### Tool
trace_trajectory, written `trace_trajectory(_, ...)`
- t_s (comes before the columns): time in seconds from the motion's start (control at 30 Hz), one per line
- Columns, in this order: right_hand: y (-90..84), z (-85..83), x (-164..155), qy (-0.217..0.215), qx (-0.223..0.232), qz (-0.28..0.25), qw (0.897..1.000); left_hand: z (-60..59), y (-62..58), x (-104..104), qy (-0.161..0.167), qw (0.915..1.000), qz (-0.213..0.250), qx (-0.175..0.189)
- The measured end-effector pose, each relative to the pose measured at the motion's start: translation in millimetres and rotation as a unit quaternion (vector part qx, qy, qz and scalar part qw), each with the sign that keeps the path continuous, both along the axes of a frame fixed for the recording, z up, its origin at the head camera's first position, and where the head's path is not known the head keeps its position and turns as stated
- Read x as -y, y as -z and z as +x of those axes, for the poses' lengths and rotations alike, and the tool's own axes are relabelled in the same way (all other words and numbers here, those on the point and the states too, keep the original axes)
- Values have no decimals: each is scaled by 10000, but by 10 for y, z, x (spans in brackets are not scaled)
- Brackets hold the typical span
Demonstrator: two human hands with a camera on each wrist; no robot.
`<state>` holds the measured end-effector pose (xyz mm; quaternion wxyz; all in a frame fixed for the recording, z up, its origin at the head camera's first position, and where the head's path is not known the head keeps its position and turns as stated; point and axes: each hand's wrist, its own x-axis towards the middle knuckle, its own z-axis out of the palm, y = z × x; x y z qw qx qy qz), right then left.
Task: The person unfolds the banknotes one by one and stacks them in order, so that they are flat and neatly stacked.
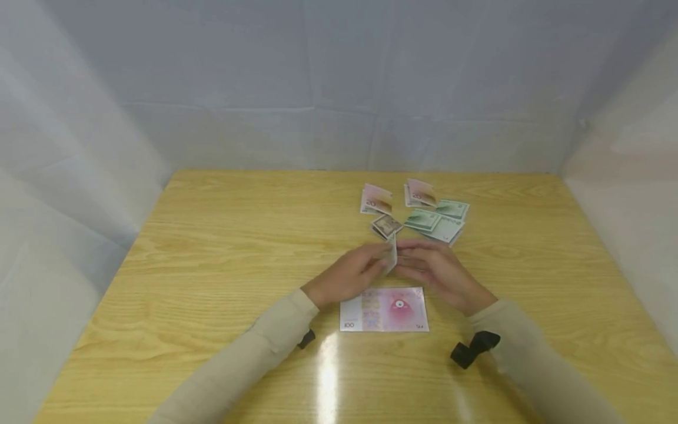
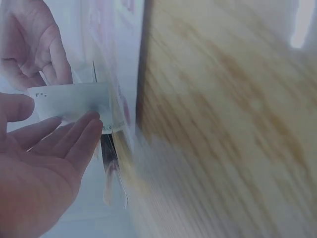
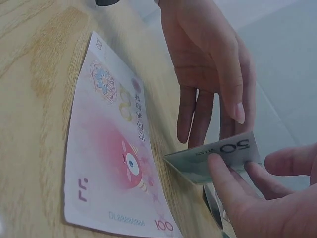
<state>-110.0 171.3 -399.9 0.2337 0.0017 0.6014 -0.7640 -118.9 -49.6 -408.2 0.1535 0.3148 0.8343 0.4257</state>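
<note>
A pale wood-grain bench (image 1: 212,247) sits inside white fabric walls (image 1: 79,147), its varnish throwing a glare stripe near me. Closest lies the pink 100 note (image 1: 384,310), flat and face up, smooth thin paper with a round emblem, squared to the bench edge as if set aside on its own. Just beyond it my left hand (image 1: 352,274) and right hand (image 1: 436,271) meet over the bench. My right hand pinches the green 50 note (image 3: 218,158) between thumb and fingers, so the crisp paper stands on edge above the wood; my left hand's fingers lie nearly straight against its other end, steadying it. Farther off the scattered notes (image 1: 418,209) lie loose, pinkish and green, several creased or curled and overlapping
</note>
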Motion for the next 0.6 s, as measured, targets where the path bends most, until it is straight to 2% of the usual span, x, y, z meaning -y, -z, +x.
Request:
trace_trajectory(0.17,-10,7,13,5,-15,-185,9998,6,-27,-5,-365,9982,289,378)
trace_trajectory(0.4,-30,22,40,46,-107,-153,9998,15,-81,-7,-855,9917,785,547)
trace_trajectory(0.53,-45,34,56,25,-173,7,9998,10,-101,-21,-1133,9853,989,806)
trace_trajectory(0.6,-53,36,63,15,-196,58,9998,3,-107,-33,-1247,9789,1233,1051)
